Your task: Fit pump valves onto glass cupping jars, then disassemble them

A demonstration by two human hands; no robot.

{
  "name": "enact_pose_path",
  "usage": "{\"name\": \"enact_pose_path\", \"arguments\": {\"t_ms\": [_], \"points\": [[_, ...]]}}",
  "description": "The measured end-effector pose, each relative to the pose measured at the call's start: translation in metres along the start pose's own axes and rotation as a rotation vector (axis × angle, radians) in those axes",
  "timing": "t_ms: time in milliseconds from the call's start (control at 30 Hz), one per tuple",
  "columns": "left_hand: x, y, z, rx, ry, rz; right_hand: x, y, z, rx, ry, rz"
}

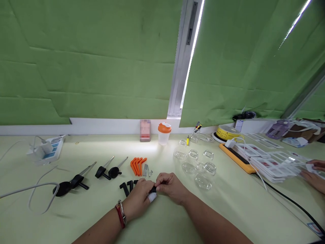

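My left hand (140,196), with a white wrap on one finger, closes round a small black part (152,190). The fingertips of my right hand (171,187) are pinched at the part's right end; whether they grip it or something tiny is hidden. Black angled pieces (124,188) lie just beyond my left hand. Farther back are several orange bent pieces (138,166) and, beside them, metal screws (146,170). Black-headed tools with metal shafts (114,172) lie to the left.
Clear glass vessels (193,156) stand right of centre. An orange-lidded cup (164,135) is at the back. Power strips (54,150) and cables lie left and right. White frames (273,164) are stacked at right, near another person's hands (315,178).
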State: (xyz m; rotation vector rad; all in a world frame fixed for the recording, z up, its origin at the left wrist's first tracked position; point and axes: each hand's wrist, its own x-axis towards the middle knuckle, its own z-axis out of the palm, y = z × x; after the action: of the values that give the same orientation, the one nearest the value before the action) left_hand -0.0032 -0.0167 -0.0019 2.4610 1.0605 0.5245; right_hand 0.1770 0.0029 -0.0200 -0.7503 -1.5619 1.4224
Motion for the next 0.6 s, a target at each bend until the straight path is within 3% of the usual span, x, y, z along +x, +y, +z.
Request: {"name": "enact_pose_path", "arguments": {"t_ms": [200, 400, 600], "points": [[-0.001, 0.002, -0.002, -0.008, -0.001, -0.027, 0.0, -0.005, -0.015, -0.127, 0.005, 0.04], [-0.001, 0.003, -0.004, -0.022, -0.008, -0.055, -0.007, -0.009, -0.044, -0.598, -0.09, 0.202], [-0.001, 0.003, -0.004, -0.017, 0.001, -0.039, -0.009, -0.013, -0.04, -0.795, -0.156, 0.123]]}}
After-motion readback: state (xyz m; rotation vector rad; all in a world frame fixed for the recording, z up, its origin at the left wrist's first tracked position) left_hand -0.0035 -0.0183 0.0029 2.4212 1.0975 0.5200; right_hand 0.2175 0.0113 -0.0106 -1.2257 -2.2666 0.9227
